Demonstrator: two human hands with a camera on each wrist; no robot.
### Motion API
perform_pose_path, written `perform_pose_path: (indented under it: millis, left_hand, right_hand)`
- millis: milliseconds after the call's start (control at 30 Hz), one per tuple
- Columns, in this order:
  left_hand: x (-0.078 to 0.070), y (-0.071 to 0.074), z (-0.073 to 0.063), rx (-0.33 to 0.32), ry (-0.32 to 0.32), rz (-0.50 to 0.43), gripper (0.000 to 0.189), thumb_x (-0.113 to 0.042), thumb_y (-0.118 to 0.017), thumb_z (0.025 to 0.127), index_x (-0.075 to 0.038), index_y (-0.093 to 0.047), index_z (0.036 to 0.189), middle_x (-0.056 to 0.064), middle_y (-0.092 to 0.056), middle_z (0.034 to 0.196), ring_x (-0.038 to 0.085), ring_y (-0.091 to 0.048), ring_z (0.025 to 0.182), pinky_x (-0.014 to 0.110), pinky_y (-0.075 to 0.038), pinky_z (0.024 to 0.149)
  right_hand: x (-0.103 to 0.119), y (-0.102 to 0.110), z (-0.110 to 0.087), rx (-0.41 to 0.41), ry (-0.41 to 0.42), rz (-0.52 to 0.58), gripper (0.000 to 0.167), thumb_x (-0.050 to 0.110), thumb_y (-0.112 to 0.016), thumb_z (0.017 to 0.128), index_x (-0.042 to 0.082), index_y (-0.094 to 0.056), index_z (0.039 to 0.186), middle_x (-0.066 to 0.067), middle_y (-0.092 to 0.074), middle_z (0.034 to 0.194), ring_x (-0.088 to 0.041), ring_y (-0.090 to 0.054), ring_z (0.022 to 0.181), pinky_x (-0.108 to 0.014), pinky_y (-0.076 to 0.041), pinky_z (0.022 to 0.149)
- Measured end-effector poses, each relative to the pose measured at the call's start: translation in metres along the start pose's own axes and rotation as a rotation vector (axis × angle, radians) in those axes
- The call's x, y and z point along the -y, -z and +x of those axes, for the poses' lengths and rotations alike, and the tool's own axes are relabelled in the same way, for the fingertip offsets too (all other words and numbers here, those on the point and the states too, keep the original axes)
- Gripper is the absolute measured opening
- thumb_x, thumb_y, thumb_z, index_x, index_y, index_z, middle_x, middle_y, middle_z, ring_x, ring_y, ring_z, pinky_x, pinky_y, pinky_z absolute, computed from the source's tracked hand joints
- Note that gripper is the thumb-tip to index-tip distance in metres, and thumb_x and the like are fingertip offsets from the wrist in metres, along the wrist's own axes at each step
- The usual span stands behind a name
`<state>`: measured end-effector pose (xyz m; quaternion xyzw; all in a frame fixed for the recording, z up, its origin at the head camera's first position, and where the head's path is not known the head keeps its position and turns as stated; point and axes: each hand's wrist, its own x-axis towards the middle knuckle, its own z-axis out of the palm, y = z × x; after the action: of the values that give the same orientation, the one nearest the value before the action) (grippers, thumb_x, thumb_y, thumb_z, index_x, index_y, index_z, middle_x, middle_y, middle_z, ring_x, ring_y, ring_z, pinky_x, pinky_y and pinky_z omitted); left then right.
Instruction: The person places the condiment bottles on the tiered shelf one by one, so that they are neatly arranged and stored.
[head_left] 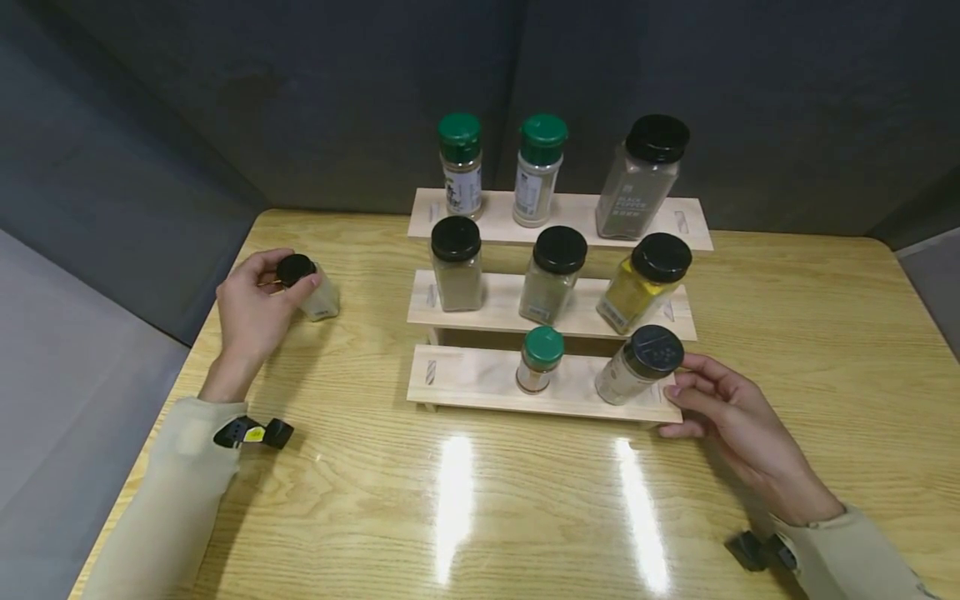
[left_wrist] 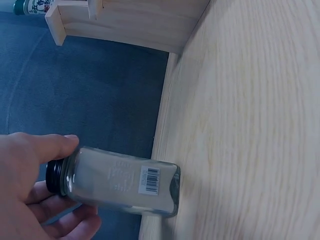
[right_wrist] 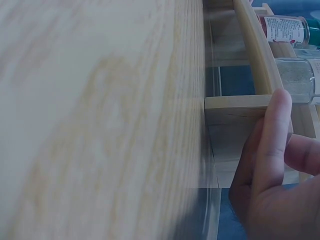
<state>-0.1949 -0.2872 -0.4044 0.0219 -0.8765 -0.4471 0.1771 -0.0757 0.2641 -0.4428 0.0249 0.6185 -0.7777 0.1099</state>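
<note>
In my left hand (head_left: 258, 304) is a square glass spice jar (head_left: 322, 298) with a black lid and pale contents; my fingers and thumb grip it around the lid and neck. A barcode label shows on this jar (left_wrist: 122, 180) in the left wrist view, its base right at the tabletop. At the other side, my right hand (head_left: 738, 421) holds the right end of the lowest tier of a three-tier wooden spice rack (head_left: 472, 387). Fingers (right_wrist: 275, 132) of that hand lie against the tier's end. Beside them stands a dark-lidded shaker jar (head_left: 630, 375).
A small green-capped jar (head_left: 536, 362) shares the lowest tier. Three black-lidded jars, one a yellow spice jar (head_left: 637, 292), stand on the middle tier. On top are two green-capped bottles (head_left: 531, 187) and a black pepper jar (head_left: 637, 192). Grey partition panels (head_left: 337, 100) border the wooden table (head_left: 360, 500).
</note>
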Motion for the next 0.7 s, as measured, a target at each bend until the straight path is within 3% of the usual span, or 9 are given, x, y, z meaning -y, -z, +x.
perform_pose_path:
  millis: [267, 700]
  left_hand:
    - [-0.006, 0.002, -0.008, 0.012, -0.002, 0.004, 0.053, -0.019, -0.09, 0.094, 0.001, -0.071, 0.139, 0.02, -0.074, 0.123, 0.012, -0.067, 0.1, 0.011, -0.055, 0.085]
    - [-0.041, 0.006, -0.029, 0.006, -0.129, -0.029, 0.046, -0.014, -0.095, 0.088, 0.002, -0.077, 0.127, 0.016, -0.077, 0.114, 0.0, -0.065, 0.089, 0.008, -0.056, 0.076]
  right_hand:
    - [0.0, 0.001, 0.0, -0.004, -0.007, 0.007, 0.04, -0.016, -0.054, 0.107, 0.015, -0.07, 0.128, -0.006, -0.064, 0.107, -0.014, -0.067, 0.095, -0.037, -0.071, 0.073]
    - [-0.001, 0.0, 0.0, -0.006, -0.007, 0.028, 0.04, -0.017, -0.053, 0.107, 0.013, -0.07, 0.128, -0.007, -0.065, 0.108, -0.015, -0.068, 0.095, -0.037, -0.071, 0.073]
